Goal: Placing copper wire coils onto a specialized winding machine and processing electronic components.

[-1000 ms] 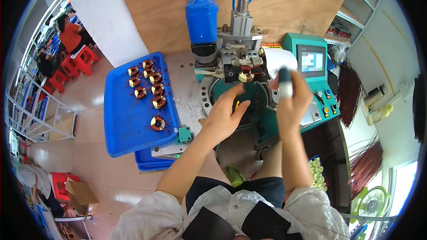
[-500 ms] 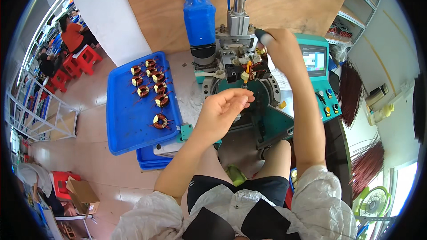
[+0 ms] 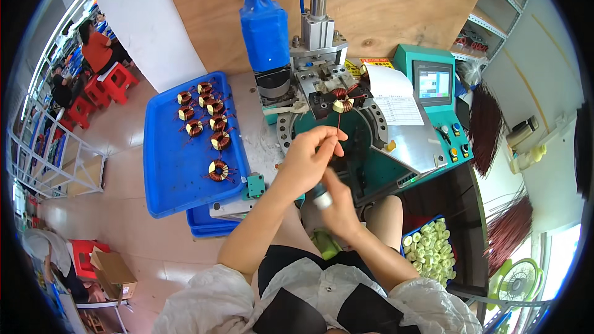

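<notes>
A copper-wound toroid coil with a pale yellow core piece sits in the clamp of the winding machine. From it a reddish wire runs down to my left hand, whose thumb and fingertips pinch its end. Just below, to the right, my right hand is closed around a tool with a white-and-dark handle. The tool's working end is hidden or blurred, so I cannot make out its kind.
On the left, a blue tray holds several finished coils. A green control box with a screen and a paper sheet stand right. A bin of pale yellow parts is by my right knee. Red wire bundles hang farther right.
My right hand has come down from beside the machine's clamp to below my left hand, carrying the handled tool. My left hand has shifted slightly and now pinches a taut wire.
</notes>
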`<state>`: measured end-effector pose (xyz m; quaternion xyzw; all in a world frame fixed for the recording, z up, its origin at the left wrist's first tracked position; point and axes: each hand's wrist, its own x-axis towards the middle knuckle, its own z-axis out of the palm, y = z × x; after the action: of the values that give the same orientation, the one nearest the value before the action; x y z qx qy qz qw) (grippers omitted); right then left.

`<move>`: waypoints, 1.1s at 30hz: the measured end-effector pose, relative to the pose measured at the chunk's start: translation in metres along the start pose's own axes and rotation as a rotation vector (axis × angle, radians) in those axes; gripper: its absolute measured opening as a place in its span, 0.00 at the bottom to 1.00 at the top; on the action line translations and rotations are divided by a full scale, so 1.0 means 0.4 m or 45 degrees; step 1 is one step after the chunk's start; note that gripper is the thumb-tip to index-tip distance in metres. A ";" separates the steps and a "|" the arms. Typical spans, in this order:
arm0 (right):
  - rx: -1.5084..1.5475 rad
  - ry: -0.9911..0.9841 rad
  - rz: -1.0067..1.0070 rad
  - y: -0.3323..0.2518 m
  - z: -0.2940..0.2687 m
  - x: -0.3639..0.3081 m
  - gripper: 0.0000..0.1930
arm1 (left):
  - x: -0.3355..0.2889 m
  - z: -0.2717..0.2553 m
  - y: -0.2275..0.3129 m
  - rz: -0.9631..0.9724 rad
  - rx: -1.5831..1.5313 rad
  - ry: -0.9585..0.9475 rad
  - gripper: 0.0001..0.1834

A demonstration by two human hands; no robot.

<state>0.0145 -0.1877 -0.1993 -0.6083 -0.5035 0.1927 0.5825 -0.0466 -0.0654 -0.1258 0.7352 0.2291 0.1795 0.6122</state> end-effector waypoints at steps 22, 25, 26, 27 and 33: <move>-0.272 0.458 -0.065 -0.009 -0.125 0.173 0.18 | 0.056 0.076 -0.110 0.426 0.152 0.434 0.18; 0.231 0.204 -0.031 0.036 -0.030 0.090 0.23 | 0.019 0.068 -0.073 0.470 0.413 0.427 0.13; 0.376 0.140 -0.009 0.014 -0.005 0.074 0.21 | 0.007 0.061 -0.067 0.462 0.417 0.422 0.13; 0.382 0.143 -0.005 -0.009 -0.001 0.075 0.21 | -0.010 0.051 -0.052 0.486 0.356 0.414 0.12; 0.147 0.051 -0.027 -0.102 -0.073 0.131 0.12 | -0.086 0.006 0.075 0.325 -0.142 0.159 0.19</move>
<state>0.0446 -0.1666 -0.1367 -0.5718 -0.4863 0.2030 0.6287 -0.0703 -0.0907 -0.0964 0.7105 0.1612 0.3137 0.6089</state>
